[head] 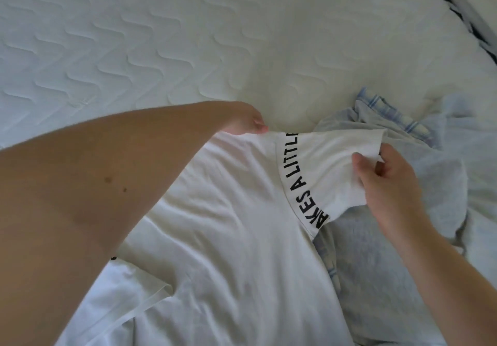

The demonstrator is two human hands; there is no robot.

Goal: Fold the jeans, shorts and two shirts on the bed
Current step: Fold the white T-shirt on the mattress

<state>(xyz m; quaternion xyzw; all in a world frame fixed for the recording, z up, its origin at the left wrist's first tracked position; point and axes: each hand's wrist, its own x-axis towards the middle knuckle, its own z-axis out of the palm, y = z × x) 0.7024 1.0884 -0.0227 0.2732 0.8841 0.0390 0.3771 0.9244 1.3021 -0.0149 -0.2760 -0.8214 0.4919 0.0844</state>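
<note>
The white cotton T-shirt with black printed lettering lies spread on the quilted white mattress, its long axis running from the near edge away toward the far side, with its right part overlapping a rumpled pile of pale grey-blue garments. The left hand pinches the far edge of the shirt; the right hand grips a turned-over flap of the same end, fingers curled round the cloth. Both hands hold the far end, so the coming fold probably draws that end toward the person, along the long axis.
</note>
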